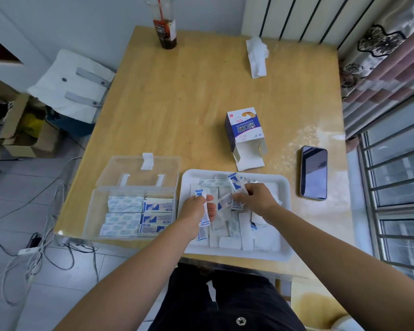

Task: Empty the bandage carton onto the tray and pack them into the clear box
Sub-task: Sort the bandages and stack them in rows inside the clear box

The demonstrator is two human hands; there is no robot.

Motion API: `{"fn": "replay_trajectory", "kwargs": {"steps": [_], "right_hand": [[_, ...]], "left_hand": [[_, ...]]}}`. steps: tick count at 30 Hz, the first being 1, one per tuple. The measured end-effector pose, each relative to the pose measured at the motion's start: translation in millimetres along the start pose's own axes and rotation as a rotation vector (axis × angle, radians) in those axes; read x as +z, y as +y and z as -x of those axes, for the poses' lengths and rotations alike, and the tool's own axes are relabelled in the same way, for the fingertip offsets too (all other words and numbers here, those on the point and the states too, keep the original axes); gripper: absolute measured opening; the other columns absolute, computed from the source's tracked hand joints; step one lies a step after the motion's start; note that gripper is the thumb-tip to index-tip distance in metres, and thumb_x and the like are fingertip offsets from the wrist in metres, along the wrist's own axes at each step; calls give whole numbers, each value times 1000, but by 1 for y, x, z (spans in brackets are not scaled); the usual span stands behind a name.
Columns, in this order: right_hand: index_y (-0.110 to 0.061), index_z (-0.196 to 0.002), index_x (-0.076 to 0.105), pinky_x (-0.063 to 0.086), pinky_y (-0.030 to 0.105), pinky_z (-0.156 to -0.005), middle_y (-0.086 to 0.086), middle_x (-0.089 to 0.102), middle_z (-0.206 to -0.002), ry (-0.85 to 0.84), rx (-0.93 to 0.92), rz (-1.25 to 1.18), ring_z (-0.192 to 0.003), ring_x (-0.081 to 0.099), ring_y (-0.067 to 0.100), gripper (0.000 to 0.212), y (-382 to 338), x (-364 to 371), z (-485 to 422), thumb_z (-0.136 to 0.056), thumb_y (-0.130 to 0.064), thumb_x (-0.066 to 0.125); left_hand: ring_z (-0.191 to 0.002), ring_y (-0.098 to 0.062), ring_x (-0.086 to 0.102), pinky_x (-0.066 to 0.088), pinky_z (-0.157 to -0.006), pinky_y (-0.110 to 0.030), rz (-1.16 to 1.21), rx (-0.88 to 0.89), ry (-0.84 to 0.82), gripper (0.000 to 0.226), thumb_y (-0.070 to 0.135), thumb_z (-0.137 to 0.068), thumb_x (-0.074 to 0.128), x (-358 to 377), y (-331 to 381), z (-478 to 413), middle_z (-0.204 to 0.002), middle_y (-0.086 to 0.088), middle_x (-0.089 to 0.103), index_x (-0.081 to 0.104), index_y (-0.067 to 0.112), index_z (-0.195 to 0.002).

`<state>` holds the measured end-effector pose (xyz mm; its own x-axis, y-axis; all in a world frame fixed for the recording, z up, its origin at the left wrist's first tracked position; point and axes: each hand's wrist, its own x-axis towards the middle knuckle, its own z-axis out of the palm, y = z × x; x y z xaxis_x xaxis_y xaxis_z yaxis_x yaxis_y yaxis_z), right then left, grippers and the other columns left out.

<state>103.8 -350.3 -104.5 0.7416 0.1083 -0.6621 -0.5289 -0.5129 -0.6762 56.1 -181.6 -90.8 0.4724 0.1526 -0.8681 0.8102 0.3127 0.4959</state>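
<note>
The white tray [283,237] lies at the table's near edge with several wrapped bandages [234,231] scattered in it. My left hand [195,210] is over the tray's left side and grips a small stack of bandages upright. Over the tray's middle, my right hand [256,199] pinches a few more bandages. The clear box [91,211] stands open left of the tray, its lid [139,170] folded back, and holds rows of packed bandages [139,215]. Behind the tray lies the opened bandage carton [245,137], its flaps toward me.
A phone [313,173] lies right of the tray. A crumpled tissue [257,56] and a dark bottle [165,27] stand at the table's far side. Left of the table are a white cushion [72,84], cardboard boxes and cables on the floor.
</note>
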Motion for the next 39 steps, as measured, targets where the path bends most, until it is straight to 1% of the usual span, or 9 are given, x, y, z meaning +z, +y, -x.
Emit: {"fn": "replay_trajectory", "kwargs": {"steps": [11, 15, 18, 22, 25, 29, 32, 35, 39], "right_hand": [[-10, -85, 68, 41, 21, -58, 5, 66, -80, 83, -50, 9, -69, 56, 17, 8, 3, -9, 3, -86, -18, 68], [-6, -94, 70, 49, 33, -71, 8, 69, -87, -31, -27, 86, -75, 59, 21, 16, 5, -4, 4, -83, -18, 71], [-8, -101, 68, 54, 36, -81, 9, 70, -98, 16, -3, 49, -89, 65, 26, 18, 7, -4, 7, -86, -19, 68], [-12, -98, 63, 49, 23, -66, 5, 68, -95, -41, 35, 10, -82, 63, 19, 12, 10, -8, 15, -89, -20, 65], [-10, -96, 64, 45, 18, -61, 3, 65, -85, -65, 20, -29, -72, 59, 14, 12, 9, -13, 20, -91, -20, 63], [-14, -95, 62, 41, 17, -58, -5, 61, -75, -157, -24, -142, -64, 52, 7, 11, 3, -16, 24, -97, -21, 54], [-24, -95, 58, 38, 19, -57, -5, 57, -76, -209, -58, -182, -64, 47, 8, 16, -5, -11, 26, -101, -22, 43], [-19, -107, 53, 36, 21, -57, 1, 55, -82, -176, -50, -194, -68, 45, 11, 24, -9, -7, 26, -102, -19, 30], [-11, -110, 54, 41, 24, -69, -1, 60, -90, -159, -53, -95, -76, 52, 10, 22, -4, -5, 25, -100, -18, 36]], "left_hand": [[-53, -17, 39, 35, -52, -28, -222, 104, 33, 30, 7, -97, 29, 7, -2, -10, -69, -6, 47, 58, 3, -104], [-70, -20, 57, 45, -62, -32, -667, 337, 27, 22, 27, -93, 54, 5, 0, -16, -83, -1, 62, 59, 11, -106], [-96, -23, 63, 44, -69, -29, -1105, 476, 44, 46, 43, -83, 67, 12, -1, -17, -108, 1, 68, 56, 20, -122], [-98, -23, 63, 47, -71, -30, -1347, 512, 163, 40, 42, -83, 67, 22, -3, -17, -109, -1, 67, 57, 21, -115], [-78, -23, 64, 42, -58, -27, -1163, 515, 194, 26, 48, -82, 66, 26, 0, -20, -83, 0, 68, 59, 23, -82], [-57, -20, 57, 44, -57, -29, -628, 510, 77, 23, 27, -81, 71, 33, 12, -13, -58, 2, 60, 58, 19, -63], [-44, -13, 42, 39, -46, -23, -363, 373, -4, 19, 16, -85, 68, 38, 18, -2, -42, 8, 48, 62, 17, -67], [-43, -13, 39, 36, -46, -24, -327, 285, -41, 7, 19, -86, 68, 37, 14, 0, -52, 2, 51, 67, 13, -83], [-42, -12, 33, 34, -49, -28, -223, 216, -70, 14, 17, -90, 64, 36, 9, 2, -47, 5, 40, 63, 13, -76]]}}
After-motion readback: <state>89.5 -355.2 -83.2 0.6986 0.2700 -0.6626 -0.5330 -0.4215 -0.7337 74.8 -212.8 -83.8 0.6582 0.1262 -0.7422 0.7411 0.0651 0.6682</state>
